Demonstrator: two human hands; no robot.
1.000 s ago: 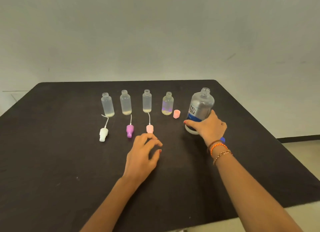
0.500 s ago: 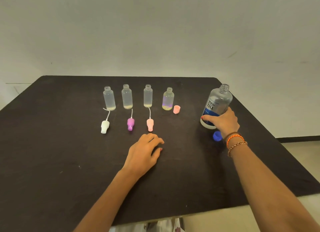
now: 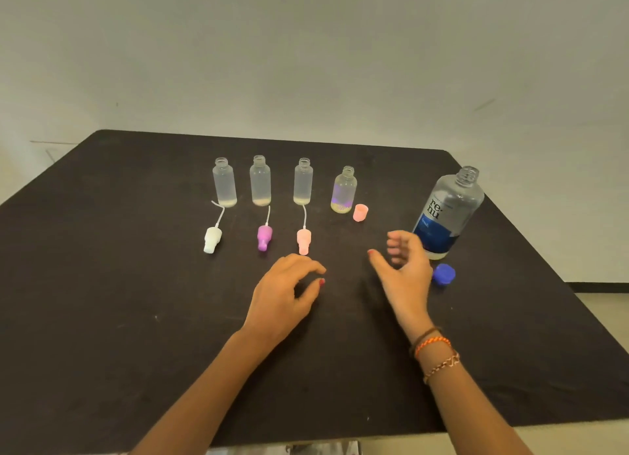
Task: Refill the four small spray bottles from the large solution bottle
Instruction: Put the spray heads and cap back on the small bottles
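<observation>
**Bottles uncapped, both hands free, no pour underway**

We see four small spray bottles in a row across the black table (image 3: 102, 284), all open-necked and upright: first bottle (image 3: 224, 186), second bottle (image 3: 260, 184), third bottle (image 3: 303, 185), and the shorter fourth bottle (image 3: 343, 193) with a purple tint. Each shows only a thin layer of liquid at the bottom, so we judge refilling not done. The white sprayer (image 3: 211, 238), purple sprayer (image 3: 264, 236) and pink sprayer (image 3: 303, 239) lie in front of their bottles, likely so each head goes back on its own bottle. A pink cap (image 3: 360, 212) sits just beside the fourth bottle. The large solution bottle (image 3: 447, 213) stands uncapped on the right, blue cap (image 3: 443, 274) near its base.

Our left hand (image 3: 284, 299) rests on the table, fingers loosely curled, holding nothing. Our right hand (image 3: 405, 270) hovers beside the large bottle, fingers relaxed and spread, gripping nothing.
</observation>
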